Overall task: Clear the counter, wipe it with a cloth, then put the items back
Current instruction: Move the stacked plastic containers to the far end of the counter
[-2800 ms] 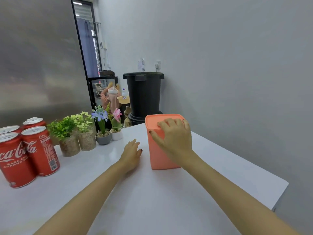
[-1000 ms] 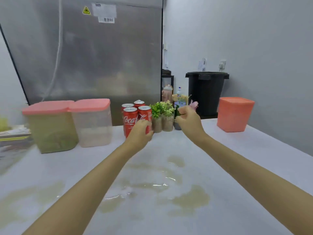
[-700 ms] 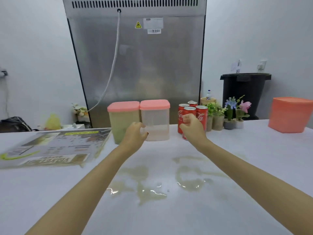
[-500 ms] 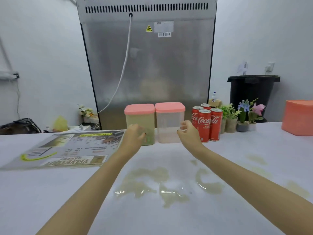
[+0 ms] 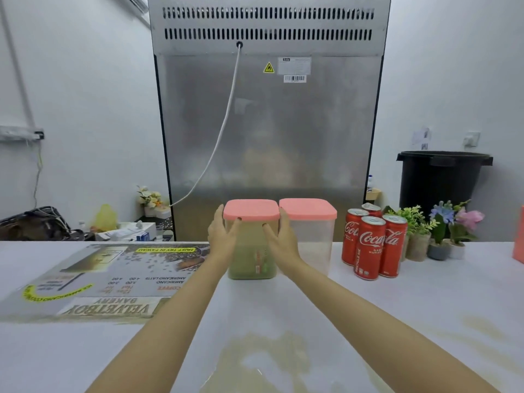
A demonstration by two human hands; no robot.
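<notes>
Bakery or café counter (image 5: 425, 296): menu poster (image 5: 113, 273), commercial steel fridge (image 5: 269, 137), cola cans (image 5: 371, 248).

Pink-lidded green container (image 5: 251, 248), contents perhaps powder, upright on stained white counter (image 5: 425, 304), just beside twin container (image 5: 314, 239)

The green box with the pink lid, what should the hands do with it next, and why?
Probably lift the green box off the counter: the left hand and right hand grip its sides, and a wet spill in front needs wiping.
</notes>
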